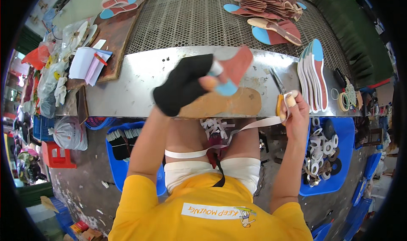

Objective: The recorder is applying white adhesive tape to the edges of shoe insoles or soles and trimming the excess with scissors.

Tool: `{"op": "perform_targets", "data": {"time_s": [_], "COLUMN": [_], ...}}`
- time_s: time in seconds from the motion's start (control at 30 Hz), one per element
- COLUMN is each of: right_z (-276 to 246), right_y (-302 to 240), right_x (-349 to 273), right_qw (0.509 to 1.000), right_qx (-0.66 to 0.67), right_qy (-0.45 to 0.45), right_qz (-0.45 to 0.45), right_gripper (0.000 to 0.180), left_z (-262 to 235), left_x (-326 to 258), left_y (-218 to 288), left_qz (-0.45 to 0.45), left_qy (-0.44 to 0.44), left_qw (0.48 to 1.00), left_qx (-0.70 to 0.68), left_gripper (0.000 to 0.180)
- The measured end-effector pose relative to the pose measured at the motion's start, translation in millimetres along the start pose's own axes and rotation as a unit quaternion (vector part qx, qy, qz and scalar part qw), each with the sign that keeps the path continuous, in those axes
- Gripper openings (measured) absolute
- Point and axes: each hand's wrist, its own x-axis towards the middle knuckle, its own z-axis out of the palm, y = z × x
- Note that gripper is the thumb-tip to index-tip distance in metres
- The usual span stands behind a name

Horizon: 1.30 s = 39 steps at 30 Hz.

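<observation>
My left hand [186, 84], in a black fingerless glove, is closed on a brown and blue insole [238, 65] above the metal-topped bench edge. The hand and insole are slightly blurred. Beneath them lies a flat tan insole-shaped board [243, 103] at the bench's front edge. Orange-handled scissors [277, 81], blades pointing away from me, are in my closed right hand [296, 112], whose fingertips carry pale wraps. A white strip [265, 122] runs from that hand down across my lap; how the fingers grip it is partly hidden.
White-edged insoles [313, 78] stand in a row at right, beside tape rolls [344, 100]. Insole piles [271, 4] lie on the mesh surface [169, 25]. Papers [87, 65] and plastic bags sit left. Blue bins [345, 156] flank my legs, the right one full of strip rolls.
</observation>
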Motion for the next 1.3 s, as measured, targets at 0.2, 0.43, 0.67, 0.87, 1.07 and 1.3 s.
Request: {"op": "perform_targets", "data": {"time_s": [0.2, 0.43, 0.67, 0.87, 1.07, 1.3], "right_z": [63, 89, 83, 112, 135, 145], "right_y": [-21, 4, 58, 10, 32, 41], "right_x": [21, 15, 5, 21, 51, 50], "right_qw": [0.94, 0.888, 0.853, 0.968, 0.964, 0.94], "right_qx": [-0.202, -0.365, -0.44, -0.204, -0.197, -0.297], "right_qy": [-0.274, -0.258, -0.134, -0.145, -0.181, -0.162], "right_qz": [-0.029, -0.108, -0.244, 0.007, -0.002, -0.031], "right_gripper": [0.01, 0.011, 0.015, 0.012, 0.014, 0.014], "left_z": [-18, -28, -5, 3, 13, 10], "left_x": [-36, -48, -65, -70, -71, -76], "left_y": [40, 49, -21, -26, -36, -41], "left_qz": [0.035, -0.033, -0.137, -0.119, -0.126, -0.104], "left_qy": [-0.133, 0.092, 0.17, 0.215, 0.284, 0.288], "left_qw": [0.99, 0.926, 0.867, 0.916, 0.919, 0.913], "left_qx": [-0.035, 0.364, 0.449, 0.317, 0.245, 0.269], "left_gripper": [0.067, 0.052, 0.045, 0.024, 0.021, 0.021]}}
